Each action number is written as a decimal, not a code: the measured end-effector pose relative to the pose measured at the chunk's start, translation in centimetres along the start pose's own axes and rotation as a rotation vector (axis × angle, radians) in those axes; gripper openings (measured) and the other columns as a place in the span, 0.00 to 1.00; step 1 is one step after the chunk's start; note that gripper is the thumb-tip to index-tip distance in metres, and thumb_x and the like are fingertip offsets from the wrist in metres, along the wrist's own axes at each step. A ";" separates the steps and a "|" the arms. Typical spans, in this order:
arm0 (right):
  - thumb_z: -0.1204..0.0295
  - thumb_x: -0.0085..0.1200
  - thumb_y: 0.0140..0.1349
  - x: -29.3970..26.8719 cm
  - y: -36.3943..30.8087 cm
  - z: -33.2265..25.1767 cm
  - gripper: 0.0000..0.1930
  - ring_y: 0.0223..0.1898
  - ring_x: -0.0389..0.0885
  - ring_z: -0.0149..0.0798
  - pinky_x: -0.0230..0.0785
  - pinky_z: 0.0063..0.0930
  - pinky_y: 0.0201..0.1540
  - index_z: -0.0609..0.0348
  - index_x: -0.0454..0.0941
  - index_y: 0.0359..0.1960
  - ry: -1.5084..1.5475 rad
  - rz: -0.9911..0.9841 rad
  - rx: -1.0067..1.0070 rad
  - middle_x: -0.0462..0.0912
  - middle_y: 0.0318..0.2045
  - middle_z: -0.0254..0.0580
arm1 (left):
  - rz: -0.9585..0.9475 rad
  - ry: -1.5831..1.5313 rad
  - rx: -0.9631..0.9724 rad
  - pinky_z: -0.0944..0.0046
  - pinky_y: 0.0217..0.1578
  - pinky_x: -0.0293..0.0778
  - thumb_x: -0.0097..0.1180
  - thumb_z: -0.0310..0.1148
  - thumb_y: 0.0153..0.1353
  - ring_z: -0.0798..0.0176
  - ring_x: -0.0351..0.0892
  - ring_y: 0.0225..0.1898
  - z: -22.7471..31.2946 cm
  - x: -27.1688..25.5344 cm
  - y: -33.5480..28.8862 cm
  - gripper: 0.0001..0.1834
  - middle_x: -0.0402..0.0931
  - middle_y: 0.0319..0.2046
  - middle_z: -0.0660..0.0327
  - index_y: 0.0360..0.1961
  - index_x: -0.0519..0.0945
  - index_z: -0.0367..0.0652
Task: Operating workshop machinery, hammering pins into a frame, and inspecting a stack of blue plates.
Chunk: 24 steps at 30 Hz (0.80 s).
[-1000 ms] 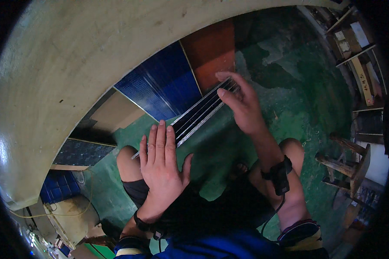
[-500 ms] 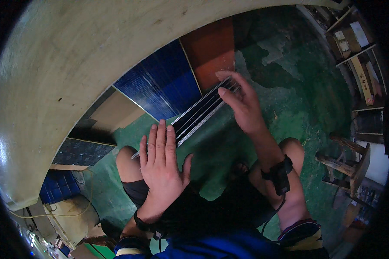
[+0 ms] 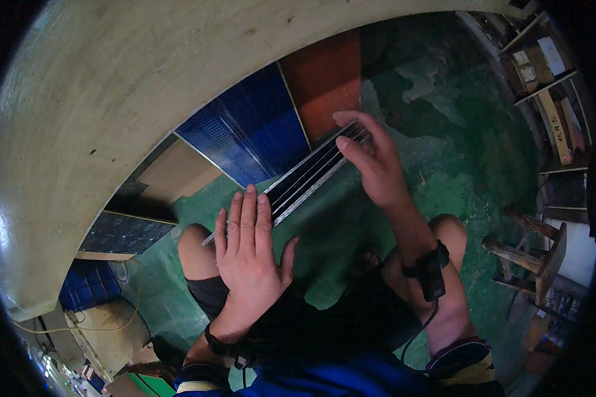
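Several thin, dark, flat pieces with pale edges (image 3: pixel 306 177) are held together above my lap, slanting from lower left to upper right. I see them almost edge-on, and cannot make out their exact kind. My right hand (image 3: pixel 380 165) grips their far right end, thumb on the near side and fingers bent over the far side. Against the near left end lies my left hand (image 3: pixel 250 259), its fingers stretched straight and the thumb held apart. That hand hides part of the pieces; a thin tip shows beyond its fingers, by my left knee.
A large pale board or tabletop (image 3: pixel 66 126) curves across the upper left. Beneath it stand blue (image 3: pixel 242 129) and orange-brown panels (image 3: pixel 323 79). To the right are a wooden stool (image 3: pixel 533 251) and shelves (image 3: pixel 546 86) with boxes. The floor (image 3: pixel 457 178) is worn green.
Both hands and the held pieces keep nearly the same place. The view has shifted very slightly.
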State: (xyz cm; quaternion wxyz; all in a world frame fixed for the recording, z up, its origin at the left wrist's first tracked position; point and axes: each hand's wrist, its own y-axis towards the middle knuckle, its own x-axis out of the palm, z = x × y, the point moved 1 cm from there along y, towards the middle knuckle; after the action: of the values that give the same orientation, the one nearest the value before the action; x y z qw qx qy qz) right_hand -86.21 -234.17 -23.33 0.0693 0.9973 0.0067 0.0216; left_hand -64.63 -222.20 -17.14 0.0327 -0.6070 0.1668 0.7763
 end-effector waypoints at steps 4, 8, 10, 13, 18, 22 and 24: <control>0.71 0.61 0.67 0.1 -0.1 -0.2 0.19 0.49 0.79 0.31 0.70 0.27 0.54 0.62 0.76 0.58 0.032 -0.006 0.032 0.81 0.48 0.41 | 0.005 0.010 0.004 0.37 0.69 0.56 0.73 0.35 0.48 0.36 0.64 0.71 -0.1 0.1 -0.1 0.50 0.63 0.71 0.41 0.71 0.63 0.32; 0.71 0.61 0.67 0.2 -0.1 -0.2 0.19 0.49 0.79 0.31 0.70 0.27 0.54 0.62 0.76 0.58 0.039 -0.011 0.034 0.81 0.47 0.40 | 0.006 0.009 0.003 0.37 0.69 0.56 0.73 0.35 0.48 0.37 0.63 0.71 -0.1 0.1 -0.2 0.50 0.63 0.71 0.41 0.71 0.63 0.33; 0.71 0.61 0.67 0.2 0.0 0.2 0.19 0.48 0.78 0.30 0.70 0.27 0.54 0.62 0.76 0.58 0.006 -0.003 -0.017 0.81 0.47 0.39 | 0.003 0.010 0.002 0.37 0.69 0.56 0.73 0.35 0.48 0.37 0.63 0.71 -0.1 0.1 -0.2 0.50 0.63 0.71 0.41 0.71 0.63 0.33; 0.71 0.61 0.67 0.2 0.0 0.1 0.19 0.49 0.78 0.30 0.70 0.27 0.54 0.62 0.75 0.58 0.003 -0.004 -0.007 0.81 0.47 0.39 | -0.001 0.013 0.001 0.37 0.69 0.56 0.73 0.36 0.48 0.37 0.63 0.71 -0.1 0.1 -0.2 0.50 0.63 0.71 0.42 0.71 0.63 0.33; 0.72 0.61 0.67 0.2 0.0 0.3 0.19 0.49 0.78 0.31 0.69 0.27 0.55 0.62 0.75 0.58 -0.009 -0.010 -0.007 0.81 0.47 0.39 | 0.005 0.012 -0.003 0.37 0.69 0.56 0.73 0.35 0.48 0.37 0.63 0.71 -0.1 0.1 -0.3 0.50 0.63 0.71 0.42 0.71 0.63 0.33; 0.72 0.61 0.65 0.4 -0.2 -0.2 0.21 0.50 0.77 0.34 0.68 0.30 0.57 0.62 0.74 0.58 -0.027 0.031 0.017 0.80 0.47 0.41 | 0.005 0.010 -0.015 0.38 0.69 0.57 0.73 0.36 0.48 0.38 0.64 0.71 0.2 -0.2 -0.2 0.50 0.63 0.71 0.43 0.71 0.63 0.34; 0.72 0.61 0.65 0.4 -0.4 -0.4 0.21 0.52 0.77 0.36 0.67 0.31 0.58 0.62 0.74 0.59 -0.123 0.051 -0.003 0.79 0.48 0.43 | -0.018 -0.004 -0.040 0.38 0.69 0.57 0.74 0.36 0.47 0.38 0.64 0.71 0.2 -0.6 0.3 0.50 0.63 0.71 0.43 0.72 0.63 0.35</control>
State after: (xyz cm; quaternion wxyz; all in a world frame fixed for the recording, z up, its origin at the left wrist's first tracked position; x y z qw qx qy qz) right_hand -85.87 -233.74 -23.00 0.0704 0.9965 -0.0231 -0.0380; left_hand -64.75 -222.30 -16.43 0.0278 -0.6073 0.1457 0.7805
